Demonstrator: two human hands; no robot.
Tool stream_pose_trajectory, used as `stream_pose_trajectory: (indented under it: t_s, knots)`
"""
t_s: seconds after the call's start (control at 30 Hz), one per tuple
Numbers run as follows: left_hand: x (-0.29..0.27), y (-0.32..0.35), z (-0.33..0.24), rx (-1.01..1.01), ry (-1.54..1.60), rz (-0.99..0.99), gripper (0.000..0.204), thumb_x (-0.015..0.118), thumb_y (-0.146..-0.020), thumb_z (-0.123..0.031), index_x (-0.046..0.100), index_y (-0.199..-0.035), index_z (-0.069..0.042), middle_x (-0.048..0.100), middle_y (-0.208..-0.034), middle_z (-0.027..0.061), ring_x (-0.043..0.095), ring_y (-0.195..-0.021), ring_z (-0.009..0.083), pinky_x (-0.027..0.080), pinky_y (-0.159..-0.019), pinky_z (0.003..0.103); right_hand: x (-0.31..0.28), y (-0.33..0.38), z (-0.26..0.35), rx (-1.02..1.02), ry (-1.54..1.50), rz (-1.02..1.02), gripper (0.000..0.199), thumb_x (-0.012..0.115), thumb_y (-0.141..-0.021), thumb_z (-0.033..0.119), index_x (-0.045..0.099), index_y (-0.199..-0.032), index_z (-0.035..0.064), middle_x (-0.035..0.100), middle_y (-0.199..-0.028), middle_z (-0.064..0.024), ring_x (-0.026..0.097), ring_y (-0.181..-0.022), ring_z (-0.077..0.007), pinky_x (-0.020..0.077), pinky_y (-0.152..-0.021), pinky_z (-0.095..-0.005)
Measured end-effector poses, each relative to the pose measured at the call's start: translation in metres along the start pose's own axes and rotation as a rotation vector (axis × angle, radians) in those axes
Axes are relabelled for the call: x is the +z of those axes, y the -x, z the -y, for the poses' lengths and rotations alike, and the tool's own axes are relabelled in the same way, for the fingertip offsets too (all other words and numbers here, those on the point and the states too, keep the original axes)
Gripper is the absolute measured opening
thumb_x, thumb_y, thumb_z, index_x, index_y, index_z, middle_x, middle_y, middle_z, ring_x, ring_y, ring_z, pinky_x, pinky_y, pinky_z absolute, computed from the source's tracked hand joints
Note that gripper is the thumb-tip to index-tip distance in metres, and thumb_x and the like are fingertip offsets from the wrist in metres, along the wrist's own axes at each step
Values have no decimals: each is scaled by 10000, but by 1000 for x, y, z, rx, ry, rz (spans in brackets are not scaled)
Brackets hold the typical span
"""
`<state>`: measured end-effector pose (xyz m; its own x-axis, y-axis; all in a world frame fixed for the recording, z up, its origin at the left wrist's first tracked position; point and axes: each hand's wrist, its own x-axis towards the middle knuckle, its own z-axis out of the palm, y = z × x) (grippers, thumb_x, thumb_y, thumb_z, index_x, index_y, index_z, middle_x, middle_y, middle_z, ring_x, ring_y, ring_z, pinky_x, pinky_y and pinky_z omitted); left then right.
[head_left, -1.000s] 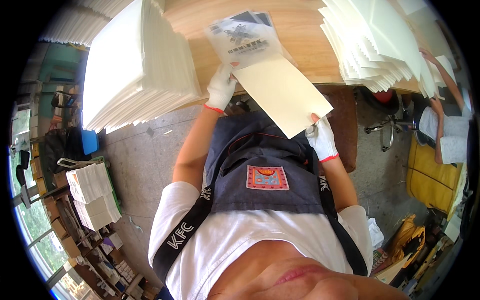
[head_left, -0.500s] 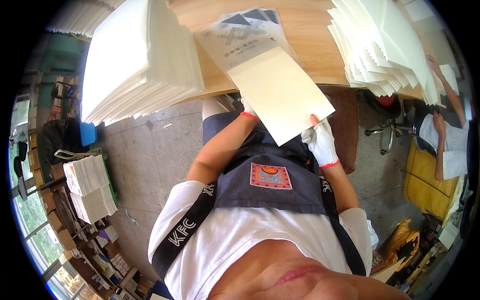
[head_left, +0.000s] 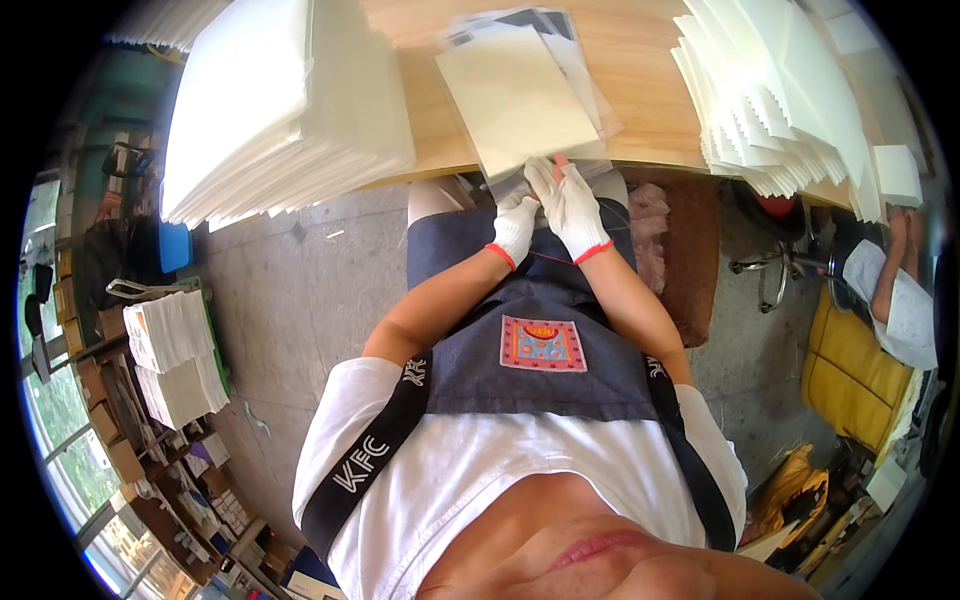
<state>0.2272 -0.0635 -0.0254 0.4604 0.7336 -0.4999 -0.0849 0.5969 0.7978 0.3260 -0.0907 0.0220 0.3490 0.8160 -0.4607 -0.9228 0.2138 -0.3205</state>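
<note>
The left forearm (head_left: 440,303) slanted forward and to the right, the right forearm (head_left: 630,302) forward and to the left. The left hand (head_left: 516,222) lay just beside the right hand (head_left: 570,208), which reached slightly farther forward with fingers (head_left: 541,178) extended. Both wore white gloves (head_left: 582,225); one bare fingertip (head_left: 562,161) showed on the right. The left fingers seemed curled, though partly hidden.

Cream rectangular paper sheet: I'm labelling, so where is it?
In the head view, the cream sheet is upper centre, over the pale wooden tabletop, just beyond the white-gloved right hand.
</note>
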Motion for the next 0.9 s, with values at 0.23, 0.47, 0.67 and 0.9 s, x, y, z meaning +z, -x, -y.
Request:
stream_pose_trajectory:
  t_s: [0.23, 0.47, 0.67, 0.9]
  knots:
    - [-31, 23, -25, -267, 319, 207, 309, 490, -890, -187, 431, -1177, -90, 544, -1091, 94, 565, -988, 248, 481, -836, 394, -17, 21, 14, 246, 389, 73, 314, 352, -952, 176, 454, -1199, 12, 609, -939, -141, 630, -775, -219, 552, -668, -325]
    - [-61, 29, -65, -64, -43, -9, 238, 479, -904, -156, 544, -1048, 22, 628, -957, 123, 626, -815, 205, 529, -685, 287, 25, 21, 8, -72, 1602, 414, 277, 384, -911, 141, 551, -1116, 59, 618, -760, -37, 544, -582, -78, 424, -497, -220]
    - [-75, 26, -66, -80, -79, 35, 241, 485, -887, -150, 557, -1045, 17, 646, -929, 117, 628, -780, 178, 525, -677, 275, 28, -4, -17, -541, 2344, 695, 182, 489, -850, 271, 450, -946, 121, 647, -818, -109, 626, -703, -299, 467, -563, -424]
    - [-79, 25, -60, -93, 19, -78, 174, 518, -866, -134, 567, -929, 20, 644, -896, 133, 628, -726, 176, 527, -663, 270, 34, 21, 25, -47, 1636, 547, 73, 510, -843, 137, 501, -869, 70, 618, -770, -73, 620, -619, -189, 474, -484, -303]
